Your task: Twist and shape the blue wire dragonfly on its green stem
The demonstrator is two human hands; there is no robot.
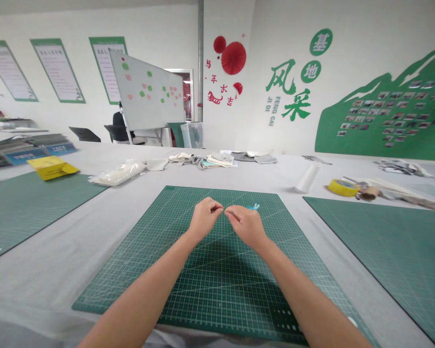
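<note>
Over the far half of a green gridded cutting mat [217,285], my two hands meet with their fingertips almost touching. My left hand [205,218] is closed in a pinch, thumb against forefinger. My right hand [247,225] pinches the same way, facing it. Whatever lies between the fingertips is too small to make out. Just behind my right hand, a small bundle of light blue thread [254,207] shows on the mat, partly hidden by the hand.
Further green mats lie left [29,208] and right [384,241]. Behind are a clear plastic packet [119,173], fabric scraps [217,160], a white roll [307,178] and yellow tape [343,187]. A yellow folded card [52,167] sits at the left, near stacked papers [7,145].
</note>
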